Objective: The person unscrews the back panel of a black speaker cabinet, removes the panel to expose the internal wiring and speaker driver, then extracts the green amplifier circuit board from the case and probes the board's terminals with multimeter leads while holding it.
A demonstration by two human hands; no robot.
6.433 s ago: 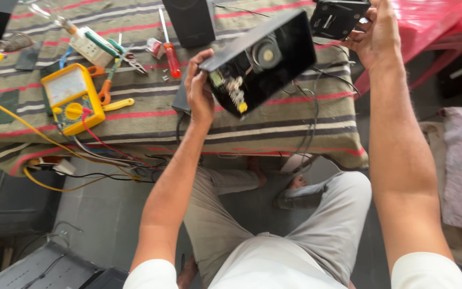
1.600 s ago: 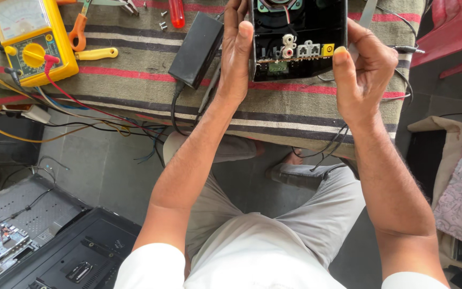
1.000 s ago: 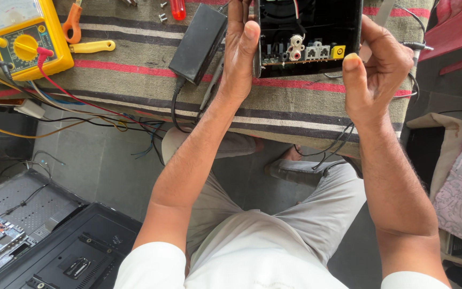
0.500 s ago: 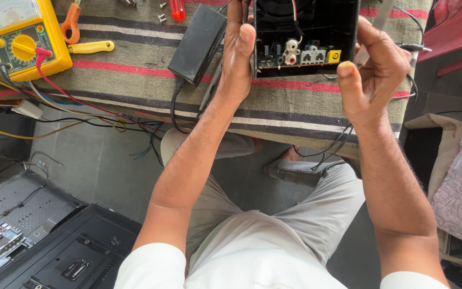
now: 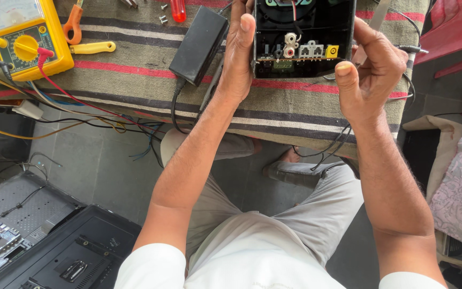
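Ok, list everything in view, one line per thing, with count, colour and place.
open speaker box: one, black, top centre, held over the cloth
connector sockets: a row, white, red and yellow, inside the box
multimeter: one, yellow, top left on the cloth
power adapter: one, black, on the cloth left of the box
screwdriver handle: one, red, top edge
striped cloth: one, grey-green with red and dark stripes, covers the table
dismantled screen panels: black and grey, floor at bottom left
left hand: grips the box's left side
right hand: by the box's right side, fingers touching it
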